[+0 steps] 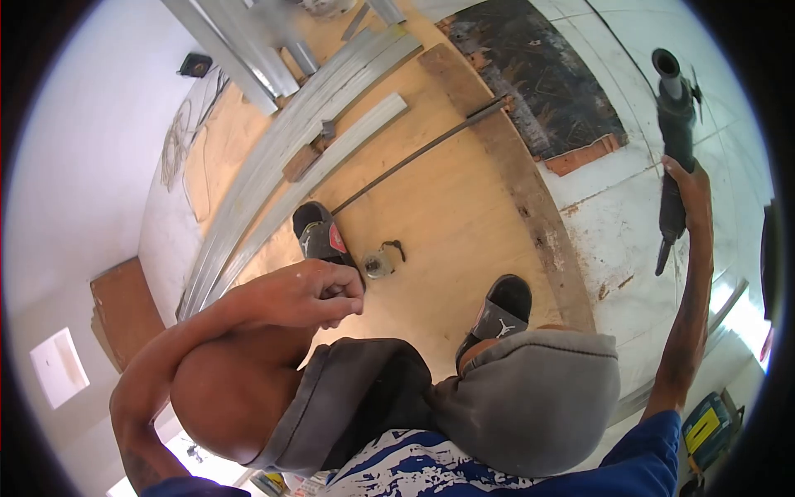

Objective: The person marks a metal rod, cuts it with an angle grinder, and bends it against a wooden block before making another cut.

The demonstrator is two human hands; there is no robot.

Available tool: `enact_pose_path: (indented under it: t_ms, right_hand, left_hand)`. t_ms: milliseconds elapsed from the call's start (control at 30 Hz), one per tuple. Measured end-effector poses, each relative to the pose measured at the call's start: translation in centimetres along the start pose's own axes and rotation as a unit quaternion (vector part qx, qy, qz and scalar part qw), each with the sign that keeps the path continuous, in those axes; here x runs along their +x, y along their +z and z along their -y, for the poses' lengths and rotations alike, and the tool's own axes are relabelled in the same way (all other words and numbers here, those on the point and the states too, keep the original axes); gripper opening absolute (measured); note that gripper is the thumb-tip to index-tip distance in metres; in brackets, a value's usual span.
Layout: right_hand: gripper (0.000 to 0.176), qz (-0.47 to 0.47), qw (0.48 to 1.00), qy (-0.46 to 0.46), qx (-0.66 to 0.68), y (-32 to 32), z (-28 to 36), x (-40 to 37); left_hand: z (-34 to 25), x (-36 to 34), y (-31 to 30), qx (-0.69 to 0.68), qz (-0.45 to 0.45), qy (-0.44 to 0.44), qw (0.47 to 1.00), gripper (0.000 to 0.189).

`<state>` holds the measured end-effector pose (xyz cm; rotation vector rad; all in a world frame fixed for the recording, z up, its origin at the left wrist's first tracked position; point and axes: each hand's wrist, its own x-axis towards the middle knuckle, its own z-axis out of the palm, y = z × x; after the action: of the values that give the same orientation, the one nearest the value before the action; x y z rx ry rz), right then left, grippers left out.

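My right hand (pixel 694 189) is wrapped round the body of a black angle grinder (pixel 676 137), out at the right over the white tiles; its side handle points toward the top. In front of my left knee is my left hand (pixel 319 291), with its fingers curled and nothing visible in them. Below that hand, between my sandalled feet, a small roundish metal and clear item (pixel 379 263) lies on the wooden board (pixel 447 215). A thin dark rod (pixel 414 156) lies across the board beyond my feet.
Long metal profiles (pixel 281 141) run along the board's left side, with a reddish block (pixel 301 163) on them. A dark slab (pixel 538 74) lies at the upper right. Cables (pixel 175 145) lie by the left wall. A green and yellow item (pixel 708 427) is at the lower right.
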<state>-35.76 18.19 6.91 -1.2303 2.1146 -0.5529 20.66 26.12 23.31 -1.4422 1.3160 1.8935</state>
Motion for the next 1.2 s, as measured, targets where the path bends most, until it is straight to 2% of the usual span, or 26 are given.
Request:
enact_pose_path:
  t_ms: [167,233,267,300,333,400,433,500,533,600,633,700,767,867,933,1100,1200]
  right_hand:
    - [0.053,0.058,0.995,-0.068,0.046,3.1,7.1,-6.2]
    - [0.058,0.065,0.992,-0.095,0.053,5.0,9.4,-8.3]
    - [0.06,0.08,0.989,-0.085,0.091,6.0,11.2,-9.6]
    - [0.061,0.115,0.987,-0.081,0.071,6.8,11.9,-9.8]
    - [0.06,0.107,0.983,-0.126,0.076,8.7,11.2,-9.5]
    - [0.064,0.184,0.972,-0.1,0.104,10.7,12.9,-10.8]
    - [0.063,0.216,0.958,-0.115,0.148,12.2,13.0,-11.1]
    - [0.068,0.227,0.954,-0.128,0.148,15.4,13.0,-11.6]
    - [0.068,0.254,0.953,-0.1,0.133,15.4,14.4,-12.4]
    - [0.069,0.272,0.948,-0.128,0.106,18.3,14.1,-12.5]
    - [0.07,0.285,0.944,-0.12,0.117,18.9,14.4,-12.6]
    - [0.07,0.313,0.933,-0.107,0.14,19.9,14.8,-13.1]
    - [0.07,0.312,0.935,-0.108,0.129,20.6,15.0,-13.1]
    - [0.069,0.327,0.928,-0.103,0.147,21.8,14.7,-12.8]
    - [0.066,0.339,0.921,-0.093,0.167,22.0,14.5,-12.2]
    - [0.06,0.359,0.905,-0.081,0.213,22.9,13.7,-10.8]
    - [0.059,0.364,0.909,-0.054,0.195,22.7,13.7,-10.6]
  left_hand:
    - [0.8,3.4,-0.1,-0.012,-0.002,0.041,0.999,0.019]
    - [1.4,4.8,-1.0,0.029,-0.056,0.067,0.996,0.02]
    - [1.8,5.4,-1.5,0.046,-0.084,0.079,0.992,0.02]
    - [1.8,6.3,-2.5,0.069,-0.105,0.074,0.989,0.024]
    - [1.4,7.0,-3.6,0.11,-0.147,0.094,0.978,0.027]
    - [-0.1,8.9,-5.7,0.195,-0.229,0.143,0.943,0.033]
    - [-1.0,10.0,-6.7,0.205,-0.265,0.174,0.926,0.034]
    - [-2.0,12.5,-8.0,0.214,-0.331,0.233,0.889,0.037]
    - [-1.8,13.6,-8.1,0.216,-0.344,0.246,0.88,0.037]
    - [-1.3,15.6,-8.1,0.22,-0.367,0.269,0.863,0.039]
    - [-2.0,15.5,-7.4,0.237,-0.366,0.242,0.867,0.044]
    - [1.4,17.9,-8.8,0.42,-0.381,0.332,0.753,0.044]
    - [2.3,18.6,-9.1,0.448,-0.386,0.358,0.723,0.043]
    - [1.8,19.1,-7.8,0.267,-0.394,0.336,0.813,0.041]
    - [0.3,19.1,-6.7,0.131,-0.403,0.351,0.835,0.041]
    - [0.9,21.6,-7.5,0.172,-0.423,0.347,0.819,0.044]
    - [0.7,22.5,-7.3,0.177,-0.438,0.367,0.801,0.046]
